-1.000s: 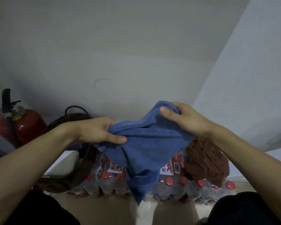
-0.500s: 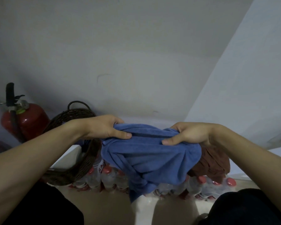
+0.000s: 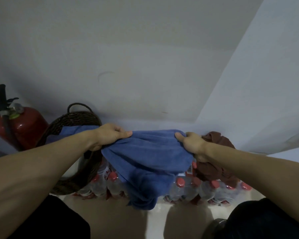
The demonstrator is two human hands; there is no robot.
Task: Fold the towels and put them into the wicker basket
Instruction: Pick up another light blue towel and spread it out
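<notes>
A blue towel (image 3: 148,157) hangs stretched between my two hands, its lower part drooping in front of the water bottles. My left hand (image 3: 109,135) grips its left top edge and my right hand (image 3: 192,144) grips its right top edge. The dark wicker basket (image 3: 72,119) stands at the left behind my left forearm, with blue cloth (image 3: 72,131) showing inside it. A crumpled brown towel (image 3: 216,152) lies on the bottles behind my right hand.
Shrink-wrapped packs of red-capped water bottles (image 3: 185,187) stand under the towels. A red fire extinguisher (image 3: 22,126) is at the far left by the wall. White walls meet in a corner behind. My dark-clad knees fill the bottom corners.
My hands have moved apart and lower, pulling the bunched blue towel out wider between them.
</notes>
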